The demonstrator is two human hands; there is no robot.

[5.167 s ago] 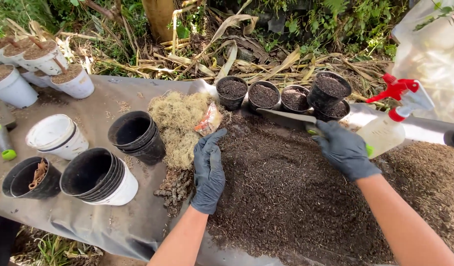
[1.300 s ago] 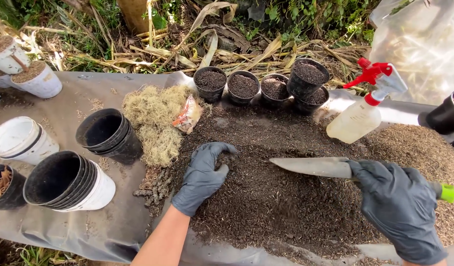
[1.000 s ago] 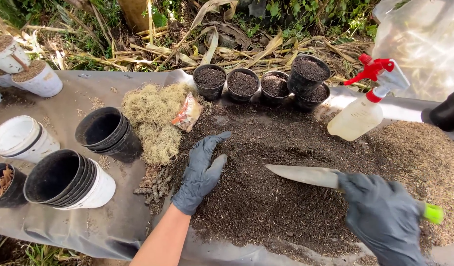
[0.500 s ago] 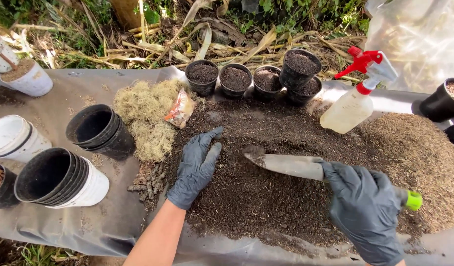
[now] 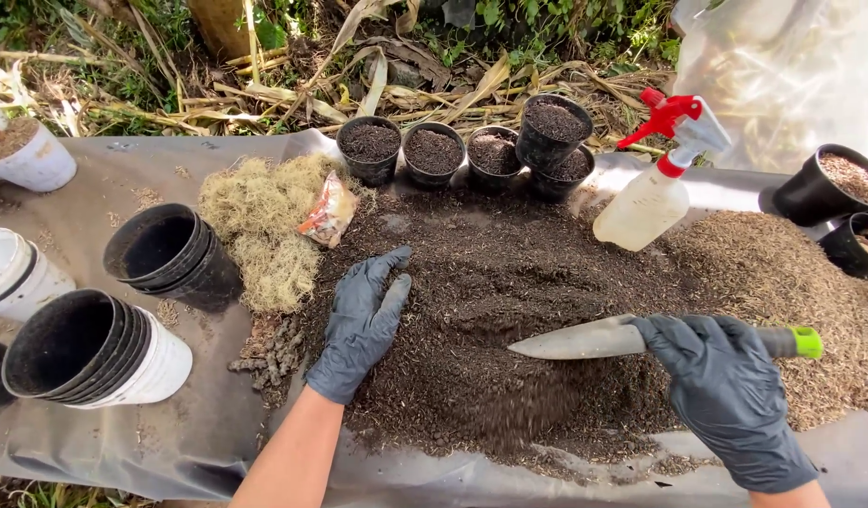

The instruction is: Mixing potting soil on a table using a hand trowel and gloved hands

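My left hand, in a dark glove, lies flat with fingers spread on the left edge of a wide heap of dark soil on a grey sheet. My gloved right hand grips a metal trowel with a green-tipped handle; its blade points left, just above the soil, and loose soil falls from under it. Several small black pots filled with soil stand in a row behind the heap.
A spray bottle with a red trigger lies at the back right. Dry moss and a small packet sit left of the soil. Stacked black pots and white-and-black pots stand at left. Lighter brown mulch spreads right.
My right hand has swept the trowel over the soil, leftward then back to the right, and soil now spills from it. My left hand stayed on the heap with its fingers spread flatter.
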